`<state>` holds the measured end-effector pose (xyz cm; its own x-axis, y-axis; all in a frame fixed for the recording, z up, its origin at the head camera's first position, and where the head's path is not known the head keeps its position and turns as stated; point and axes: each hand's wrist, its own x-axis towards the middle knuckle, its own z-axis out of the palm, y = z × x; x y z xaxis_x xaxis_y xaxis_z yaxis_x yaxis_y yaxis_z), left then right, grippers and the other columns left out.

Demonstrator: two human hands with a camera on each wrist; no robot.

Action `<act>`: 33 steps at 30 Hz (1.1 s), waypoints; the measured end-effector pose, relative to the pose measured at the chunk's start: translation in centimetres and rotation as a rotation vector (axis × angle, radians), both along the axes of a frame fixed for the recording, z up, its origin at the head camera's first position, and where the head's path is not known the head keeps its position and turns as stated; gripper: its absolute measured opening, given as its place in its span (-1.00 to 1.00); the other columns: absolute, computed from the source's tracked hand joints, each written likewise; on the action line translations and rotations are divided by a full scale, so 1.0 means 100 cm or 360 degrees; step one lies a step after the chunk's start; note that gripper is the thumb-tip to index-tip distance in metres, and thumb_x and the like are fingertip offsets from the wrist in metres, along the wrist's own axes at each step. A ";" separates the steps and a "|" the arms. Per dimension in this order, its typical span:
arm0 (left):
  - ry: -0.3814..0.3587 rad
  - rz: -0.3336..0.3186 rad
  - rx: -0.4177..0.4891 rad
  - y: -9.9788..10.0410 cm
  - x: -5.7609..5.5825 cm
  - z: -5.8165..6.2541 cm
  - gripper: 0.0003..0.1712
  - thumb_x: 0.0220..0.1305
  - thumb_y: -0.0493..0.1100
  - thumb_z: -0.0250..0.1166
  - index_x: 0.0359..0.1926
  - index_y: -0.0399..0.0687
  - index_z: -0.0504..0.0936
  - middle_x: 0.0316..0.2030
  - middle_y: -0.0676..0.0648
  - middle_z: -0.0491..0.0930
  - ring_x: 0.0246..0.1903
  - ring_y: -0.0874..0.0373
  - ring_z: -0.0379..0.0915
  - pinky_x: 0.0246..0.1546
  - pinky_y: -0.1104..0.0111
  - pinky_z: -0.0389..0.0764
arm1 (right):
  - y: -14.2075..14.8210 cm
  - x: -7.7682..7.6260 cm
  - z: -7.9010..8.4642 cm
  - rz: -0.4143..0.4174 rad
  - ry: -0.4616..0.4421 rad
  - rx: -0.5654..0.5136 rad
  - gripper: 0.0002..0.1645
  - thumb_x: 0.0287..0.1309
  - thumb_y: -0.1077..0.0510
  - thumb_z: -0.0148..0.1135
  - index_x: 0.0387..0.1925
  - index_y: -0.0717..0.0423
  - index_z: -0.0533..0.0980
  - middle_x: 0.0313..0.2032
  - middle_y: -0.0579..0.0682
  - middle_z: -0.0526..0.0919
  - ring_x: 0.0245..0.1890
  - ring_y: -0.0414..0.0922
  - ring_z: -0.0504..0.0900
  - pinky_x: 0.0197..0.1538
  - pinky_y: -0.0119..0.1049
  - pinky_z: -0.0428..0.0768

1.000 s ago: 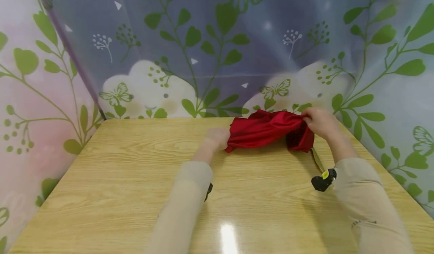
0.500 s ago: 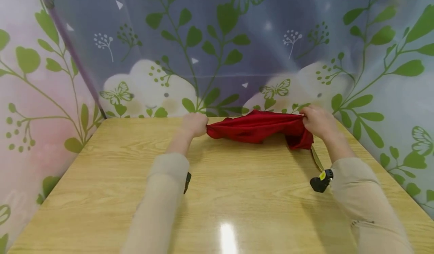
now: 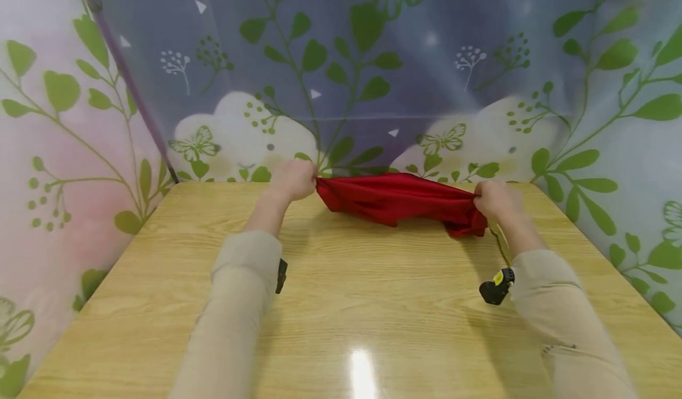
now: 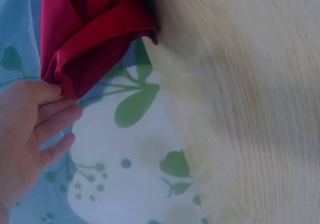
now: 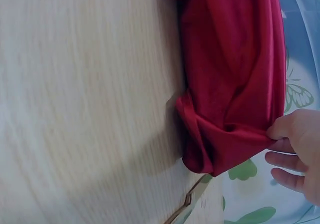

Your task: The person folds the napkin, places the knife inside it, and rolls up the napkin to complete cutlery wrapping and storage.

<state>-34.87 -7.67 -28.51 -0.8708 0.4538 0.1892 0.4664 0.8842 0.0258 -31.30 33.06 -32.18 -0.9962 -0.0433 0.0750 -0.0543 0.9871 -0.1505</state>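
A red satiny cloth [image 3: 396, 199] hangs stretched between both hands over the far side of the table. My left hand [image 3: 294, 180] pinches its upper left corner between thumb and forefinger; in the left wrist view the other fingers of the left hand [image 4: 37, 121] extend loosely below the cloth [image 4: 100, 39]. At the opposite end my right hand [image 3: 498, 199] pinches the upper right corner, and the right wrist view shows the fabric [image 5: 235, 84] folded over at its lower end. Loose folds droop toward the tabletop. A narrow olive-gold strip [image 3: 499, 245] runs down from near the right end.
The wood-grain table [image 3: 373, 304] extends toward the camera. Directly behind its far edge stands a printed fabric backdrop [image 3: 346, 61], with patterned side walls left and right. Black wrist devices [image 3: 496, 286] sit at the sleeves.
My left hand has moved left and upward, drawing the cloth out wider and tauter along its top edge. My right hand has stayed near its place, slightly lower now.
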 end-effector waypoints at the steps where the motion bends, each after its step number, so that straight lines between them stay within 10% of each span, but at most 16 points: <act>1: 0.0014 0.0022 0.0008 -0.001 0.000 0.002 -0.82 0.03 -0.33 0.05 -0.61 -0.11 0.51 -0.53 -0.05 0.53 -0.45 0.00 0.50 -0.47 0.16 0.47 | 0.000 0.000 0.001 -0.0019 0.0021 -0.0018 -0.74 0.07 0.24 0.00 -0.24 0.28 0.53 -0.24 0.26 0.59 -0.24 0.23 0.54 -0.37 0.08 0.44; 12: 0.0159 0.0233 0.0096 -0.023 -0.003 0.025 -0.79 0.06 -0.32 -0.02 -0.62 -0.13 0.46 -0.60 -0.07 0.44 -0.47 -0.04 0.48 -0.48 0.07 0.47 | -0.017 -0.010 0.035 0.0049 0.0600 -0.0284 -0.76 0.15 0.33 -0.06 -0.25 0.44 0.47 -0.24 0.41 0.55 -0.21 0.34 0.49 -0.14 0.14 0.40; 25: 0.0264 0.0459 0.0113 -0.058 -0.001 0.039 -0.74 0.12 -0.33 -0.06 -0.60 -0.18 0.51 -0.59 -0.12 0.46 -0.47 -0.10 0.47 -0.40 0.05 0.47 | -0.054 -0.014 0.065 0.0061 0.0713 -0.0232 -0.76 0.24 0.23 -0.01 -0.18 0.29 0.52 -0.14 0.26 0.53 -0.07 0.22 0.41 -0.02 0.07 0.34; 33: 0.0268 0.0212 -0.0084 -0.074 0.003 0.018 -0.72 0.13 -0.31 0.00 -0.55 -0.14 0.62 -0.63 -0.08 0.50 -0.54 -0.03 0.40 -0.45 0.10 0.42 | -0.057 -0.021 0.052 0.0324 0.0757 -0.0136 -0.84 0.11 0.34 0.12 -0.29 0.33 0.58 -0.28 0.28 0.59 -0.21 0.23 0.47 -0.08 0.05 0.38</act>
<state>-34.52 -15.11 -26.68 -0.8819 0.3498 0.3161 0.3390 0.9364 -0.0904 -33.37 27.36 -26.95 -0.8232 -0.2063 0.5290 -0.3256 0.9348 -0.1422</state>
